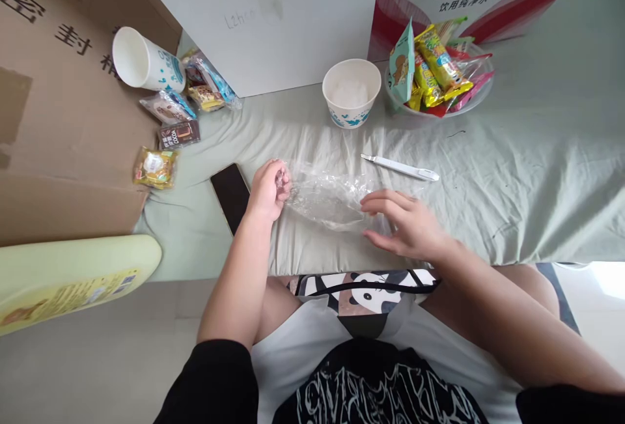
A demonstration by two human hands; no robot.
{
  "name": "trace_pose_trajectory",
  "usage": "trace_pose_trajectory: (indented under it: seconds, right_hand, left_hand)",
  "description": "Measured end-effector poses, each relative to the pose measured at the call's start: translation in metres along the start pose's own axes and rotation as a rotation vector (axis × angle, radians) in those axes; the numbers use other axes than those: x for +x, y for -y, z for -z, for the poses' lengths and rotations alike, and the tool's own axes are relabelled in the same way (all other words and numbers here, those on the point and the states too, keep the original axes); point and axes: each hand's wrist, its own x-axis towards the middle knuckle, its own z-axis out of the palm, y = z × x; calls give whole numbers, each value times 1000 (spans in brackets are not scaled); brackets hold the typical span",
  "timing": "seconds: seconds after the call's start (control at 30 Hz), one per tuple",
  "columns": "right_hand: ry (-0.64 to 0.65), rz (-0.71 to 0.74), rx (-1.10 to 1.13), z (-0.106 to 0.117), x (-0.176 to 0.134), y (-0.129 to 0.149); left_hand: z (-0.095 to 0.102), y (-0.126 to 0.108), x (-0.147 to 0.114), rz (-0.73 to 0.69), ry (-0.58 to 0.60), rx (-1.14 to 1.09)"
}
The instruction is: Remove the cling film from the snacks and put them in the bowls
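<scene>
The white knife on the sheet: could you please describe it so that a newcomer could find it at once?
Start at the bowl of snack packets at the far right of the green sheet. Just in front of it, beyond the right hand, lies the knife. It is the only long, slim, white thing there, lying flat by itself.

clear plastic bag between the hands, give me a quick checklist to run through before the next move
1. Left hand has the clear plastic bag gripped: ok, fist closed on its bunched end.
2. Right hand steadies the bag: ok, open fingers rest on its other end.
3. Bag lies flat on the green sheet: ok.
4. Bag contents: cannot tell, too transparent and crumpled.
5. White utility knife clear of both hands: ok, lying beyond the bag.
6. Phone out of the way: not ok, right beside the left wrist.
</scene>
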Motion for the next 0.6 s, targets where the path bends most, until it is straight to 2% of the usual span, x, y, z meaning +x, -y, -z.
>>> trace_pose_trajectory:
  seconds: [0.1,0.17,0.2,0.27,0.3,0.33,0.37,0.4,0.47,0.5,0.53,0.6]
  right_hand:
    - [186,35,-113,-4,-3,-4]
    - [220,67,-124,-6,-4,-3]
    - [205,74,-114,-7,-3,-1]
    - [111,53,-106,-9,-2,5]
    - [42,18,-117,-9,0,8]
    - [-31,-30,-133,-10,1,10]
    - [-95,-80,-139,-11,2,13]
    - [-138,-111,-121,-11,2,14]
    - [-153,-70,-9,-12,1,16]
    - [-152,-8,49,-12,0,15]
    - [-168,49,89,-12,-3,14]
    - [-203,21,95,-10,-9,6]
  left_hand:
    - [6,1,9,-97,-77,22]
    - [13,3,16,-174,-172,57]
    - [18,4,18,-238,-245,103]
    - [25,8,16,-468,-416,287]
    - [27,11,11,-626,-462,416]
    - [27,15,4,-792,-444,553]
    - [26,19,-4,-937,-345,690]
    - [23,23,-13,-1042,-161,801]
    - [15,31,-28,-1060,253,954]
    - [12,34,-33,-1015,399,980]
    - [9,36,-36,-953,484,967]
    - [7,36,-38,-819,508,835]
